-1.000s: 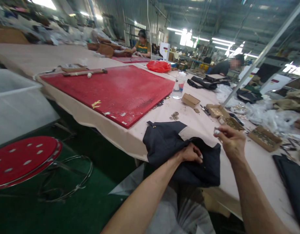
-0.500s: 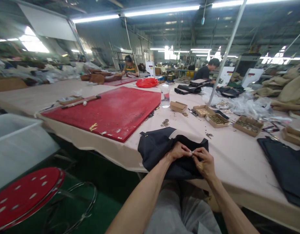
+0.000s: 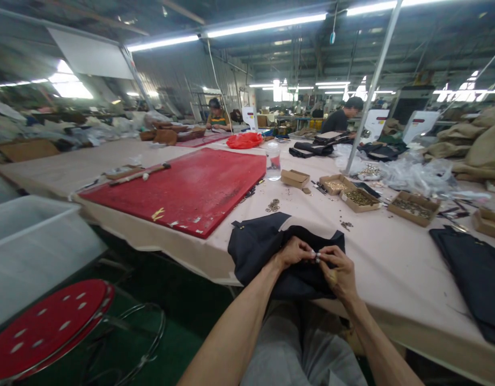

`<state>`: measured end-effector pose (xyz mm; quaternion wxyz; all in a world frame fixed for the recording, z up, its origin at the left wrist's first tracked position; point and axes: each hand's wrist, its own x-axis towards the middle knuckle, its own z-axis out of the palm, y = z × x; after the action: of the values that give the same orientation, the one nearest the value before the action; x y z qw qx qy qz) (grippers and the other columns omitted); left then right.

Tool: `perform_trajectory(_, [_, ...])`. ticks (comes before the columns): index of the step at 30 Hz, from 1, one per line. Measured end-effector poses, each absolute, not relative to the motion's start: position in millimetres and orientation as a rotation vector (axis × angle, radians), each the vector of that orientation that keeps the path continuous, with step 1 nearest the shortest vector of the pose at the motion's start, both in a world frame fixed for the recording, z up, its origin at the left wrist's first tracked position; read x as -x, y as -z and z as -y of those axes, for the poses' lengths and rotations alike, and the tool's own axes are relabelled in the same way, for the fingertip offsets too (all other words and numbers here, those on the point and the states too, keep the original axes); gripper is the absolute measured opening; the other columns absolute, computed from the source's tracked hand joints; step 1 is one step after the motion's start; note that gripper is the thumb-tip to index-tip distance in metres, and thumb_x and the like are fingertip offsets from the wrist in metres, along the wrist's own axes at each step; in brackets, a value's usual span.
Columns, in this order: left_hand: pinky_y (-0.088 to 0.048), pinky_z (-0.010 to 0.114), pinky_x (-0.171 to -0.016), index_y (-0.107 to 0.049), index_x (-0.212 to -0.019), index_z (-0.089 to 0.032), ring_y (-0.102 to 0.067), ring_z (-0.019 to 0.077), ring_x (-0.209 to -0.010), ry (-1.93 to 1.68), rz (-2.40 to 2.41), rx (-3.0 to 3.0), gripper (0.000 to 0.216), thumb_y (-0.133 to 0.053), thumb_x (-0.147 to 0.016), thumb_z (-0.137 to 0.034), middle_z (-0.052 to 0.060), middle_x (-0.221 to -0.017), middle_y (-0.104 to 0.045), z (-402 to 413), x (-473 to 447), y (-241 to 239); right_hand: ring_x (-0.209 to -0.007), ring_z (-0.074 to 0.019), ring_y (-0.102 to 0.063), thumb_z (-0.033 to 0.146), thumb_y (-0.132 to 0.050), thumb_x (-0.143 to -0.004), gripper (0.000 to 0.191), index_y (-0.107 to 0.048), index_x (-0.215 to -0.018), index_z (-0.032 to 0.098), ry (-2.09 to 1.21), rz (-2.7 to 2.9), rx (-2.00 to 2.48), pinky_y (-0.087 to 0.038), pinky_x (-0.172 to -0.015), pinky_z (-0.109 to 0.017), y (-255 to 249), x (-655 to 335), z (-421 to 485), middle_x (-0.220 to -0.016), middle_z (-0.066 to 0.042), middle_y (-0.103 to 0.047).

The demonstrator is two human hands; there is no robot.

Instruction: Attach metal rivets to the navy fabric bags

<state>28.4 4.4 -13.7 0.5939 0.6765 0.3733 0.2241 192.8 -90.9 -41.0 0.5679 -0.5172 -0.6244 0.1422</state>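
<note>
A dark navy fabric piece (image 3: pixel 255 244) lies at the near edge of the long pale table (image 3: pixel 384 257). My left hand (image 3: pixel 293 252) rests on it with fingers pinched together. My right hand (image 3: pixel 339 271) meets it fingertip to fingertip, also pinched. Between the fingertips shows a tiny pale object, too small to name. Both forearms reach in from the bottom of the head view.
A red cutting mat (image 3: pixel 186 187) covers the table's left part, with a water bottle (image 3: pixel 273 161) and small cardboard boxes of metal fittings (image 3: pixel 357 197) beyond. A red stool (image 3: pixel 46 327) and white bin (image 3: pixel 30 246) stand at left. More dark fabric (image 3: pixel 472 273) lies right. Other people work far off.
My right hand came down from a raised position to meet my left hand on the fabric. The view swung up and right, then steadied.
</note>
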Motion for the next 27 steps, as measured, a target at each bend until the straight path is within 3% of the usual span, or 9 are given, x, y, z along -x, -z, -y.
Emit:
perform_trajectory(3, [-0.04,0.022,-0.055,-0.074,-0.077,-0.008,-0.054,0.0098,-0.055,-0.526,-0.874,-1.576,0.035,-0.077,-0.064,-0.041,0.008,-0.068,-0.069,-7,-29,21,-0.088,-0.0211,-0.066,0.025,-0.063,-0.082,0.013,-0.076,-0.085,0.022,-0.364,1.476,1.146,-0.056,-0.078,-0.032,45,-195,90,-0.098,-0.008,-0.067])
perform_trajectory(6, [-0.038,0.022,-0.055,-0.073,-0.076,-0.008,-0.052,0.0085,-0.053,-0.533,-0.882,-1.557,0.032,-0.076,-0.065,-0.038,0.007,-0.067,-0.069,-10,-29,29,-0.089,-0.0213,-0.067,0.027,-0.066,-0.08,0.019,-0.076,-0.095,0.021,-0.538,1.417,1.156,-0.057,-0.075,-0.031,49,-200,86,-0.102,-0.008,-0.069])
perform_trajectory(11, [-0.036,0.021,-0.055,-0.072,-0.079,-0.008,-0.049,0.0074,-0.053,-0.509,-0.842,-1.565,0.031,-0.074,-0.069,-0.038,0.006,-0.068,-0.069,-11,-28,33,-0.071,-0.0205,-0.068,0.039,-0.069,-0.077,0.031,-0.077,-0.098,0.018,-0.853,1.272,1.21,-0.057,-0.064,-0.03,54,-209,77,-0.089,-0.007,-0.074])
perform_trajectory(18, [-0.036,0.022,-0.058,-0.073,-0.084,-0.007,-0.051,0.0079,-0.056,-0.517,-0.793,-1.485,0.037,-0.073,-0.072,-0.042,0.008,-0.071,-0.07,-6,-26,24,-0.064,-0.0214,-0.068,0.041,-0.071,-0.074,0.035,-0.078,-0.096,0.015,-0.903,1.183,1.299,-0.056,-0.058,-0.03,53,-212,78,-0.082,-0.008,-0.075])
perform_trajectory(23, [-0.039,0.023,-0.064,-0.073,-0.08,-0.007,-0.054,0.0097,-0.061,-0.56,-0.795,-1.516,0.033,-0.08,-0.064,-0.036,0.007,-0.072,-0.07,-4,-28,23,-0.062,-0.0207,-0.068,0.04,-0.074,-0.072,0.034,-0.078,-0.094,0.015,-0.936,1.141,1.303,-0.055,-0.057,-0.029,54,-212,78,-0.078,-0.008,-0.075])
perform_trajectory(27, [-0.037,0.023,-0.063,-0.073,-0.077,-0.007,-0.053,0.0098,-0.06,-0.557,-0.83,-1.573,0.03,-0.076,-0.067,-0.035,0.006,-0.07,-0.069,-5,-30,27,-0.06,-0.0194,-0.067,0.04,-0.075,-0.072,0.035,-0.077,-0.095,0.014,-0.967,1.131,1.275,-0.054,-0.057,-0.028,57,-213,77,-0.076,-0.007,-0.074])
